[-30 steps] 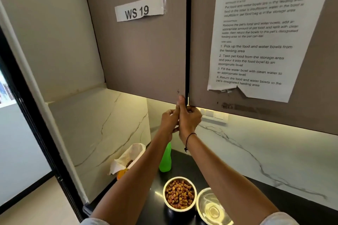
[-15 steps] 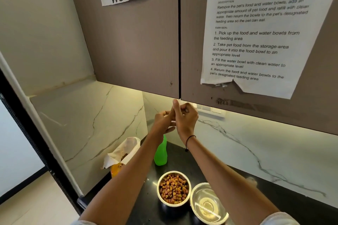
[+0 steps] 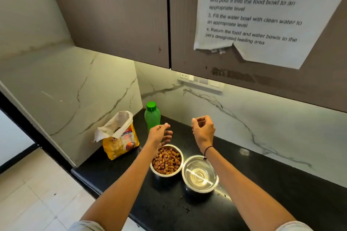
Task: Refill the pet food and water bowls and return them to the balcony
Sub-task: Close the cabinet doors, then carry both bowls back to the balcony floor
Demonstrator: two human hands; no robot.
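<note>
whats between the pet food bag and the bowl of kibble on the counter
In the head view, only bare black countertop lies between the pet food bag and the kibble bowl. The left forearm crosses above that gap.

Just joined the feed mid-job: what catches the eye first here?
Two steel bowls side by side on the black counter: the kibble bowl left, the water bowl right. Both hands, left and right, hover empty above them. An open food bag and green bottle stand behind.

Both forearms extend toward frame centre; left hand [image 3: 159, 134] and right hand [image 3: 203, 130] raised apart, fingers loosely curled, holding nothing.
</note>
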